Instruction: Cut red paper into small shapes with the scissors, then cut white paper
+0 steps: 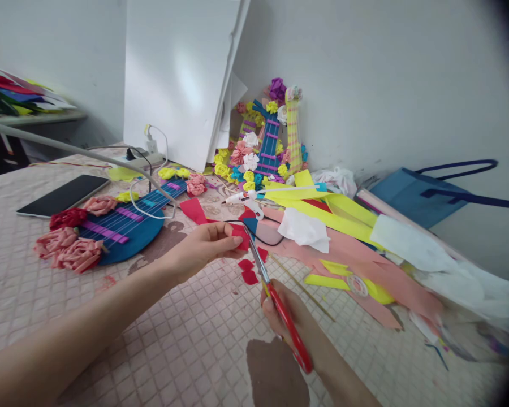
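Between thumb and fingers, my left hand (214,240) pinches a small piece of red paper (242,238). My right hand (282,311) is wrapped round a pair of scissors (286,319) with red handles, their blades pointing up and away at the paper's right edge. Whether the blades are parted is hard to make out. Several cut red petal shapes (249,277) lie on the table just below the paper. A longer red strip (194,210) rests behind my left hand. To the left lies a blue paper guitar (142,240) with purple bars and pink and red paper roses (74,249).
A white glue gun (246,199) lies behind the scissors. Yellow strips (343,212), pink sheets (365,265), a tape roll (357,285) and a thin stick (303,288) spread to the right. A black tablet (63,195) is at left. Decorated guitars (269,141) lean against the wall.
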`<state>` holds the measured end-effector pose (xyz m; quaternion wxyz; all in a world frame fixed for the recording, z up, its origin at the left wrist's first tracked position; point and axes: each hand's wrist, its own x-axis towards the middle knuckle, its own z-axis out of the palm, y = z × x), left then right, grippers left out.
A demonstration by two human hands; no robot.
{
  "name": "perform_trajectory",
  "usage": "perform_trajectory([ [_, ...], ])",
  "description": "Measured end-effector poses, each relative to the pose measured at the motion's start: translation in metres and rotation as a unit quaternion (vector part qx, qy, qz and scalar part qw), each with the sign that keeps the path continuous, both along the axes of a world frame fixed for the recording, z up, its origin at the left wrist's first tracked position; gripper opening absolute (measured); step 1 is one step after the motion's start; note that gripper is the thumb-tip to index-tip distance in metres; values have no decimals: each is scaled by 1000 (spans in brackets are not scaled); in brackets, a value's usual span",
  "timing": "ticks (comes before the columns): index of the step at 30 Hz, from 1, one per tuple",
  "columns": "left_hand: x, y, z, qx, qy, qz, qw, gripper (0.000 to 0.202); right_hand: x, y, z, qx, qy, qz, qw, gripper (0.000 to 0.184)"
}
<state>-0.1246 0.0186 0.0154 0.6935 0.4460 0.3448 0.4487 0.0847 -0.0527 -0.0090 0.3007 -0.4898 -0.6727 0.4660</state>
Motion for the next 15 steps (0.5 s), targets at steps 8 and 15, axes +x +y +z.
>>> perform_trajectory([
  [8,0,-1,2,-2,3,2,1000,25,1,0,-2,-20,14,-1,1000,29],
  [15,-3,1,0,11,-2,-20,1000,26,-4,2,-1,-33,26,-17,999,34],
])
